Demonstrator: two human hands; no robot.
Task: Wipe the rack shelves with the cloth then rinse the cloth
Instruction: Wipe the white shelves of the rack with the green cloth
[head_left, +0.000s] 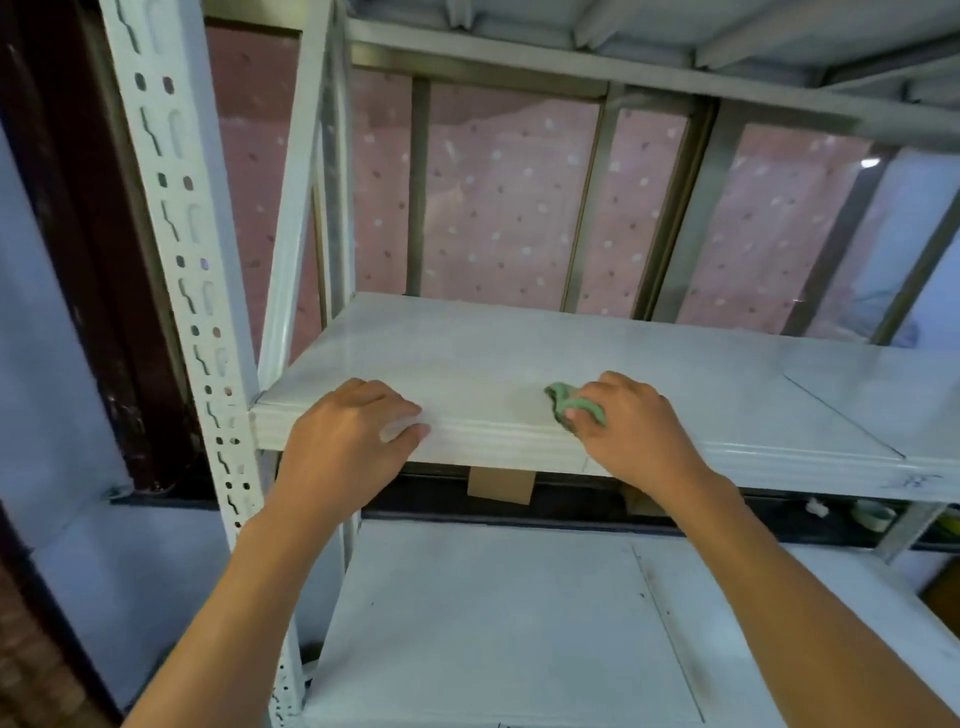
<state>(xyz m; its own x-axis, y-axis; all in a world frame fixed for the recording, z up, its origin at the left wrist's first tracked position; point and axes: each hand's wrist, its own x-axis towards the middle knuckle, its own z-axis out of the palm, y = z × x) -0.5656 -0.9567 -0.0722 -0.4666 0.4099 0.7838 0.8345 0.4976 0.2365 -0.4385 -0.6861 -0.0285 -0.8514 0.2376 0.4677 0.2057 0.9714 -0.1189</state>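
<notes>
On the middle shelf (519, 348), near its front edge, the right hand (631, 431) grips the bunched green cloth (571, 405); the left hand (348, 431) rests flat on that edge, fingers relaxed. Best spread the cloth wider and sweep toward the shelf's back corners.

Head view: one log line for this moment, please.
step: shelf wipe | right hand: grips green cloth on middle shelf | left hand: rests on front edge

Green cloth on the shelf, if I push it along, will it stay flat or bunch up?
Probably floppy: the cloth is crumpled under the right hand, so it will likely bunch. Small wad, likely light. The shelf looks smooth and glossy, so it should slide easily.
</notes>
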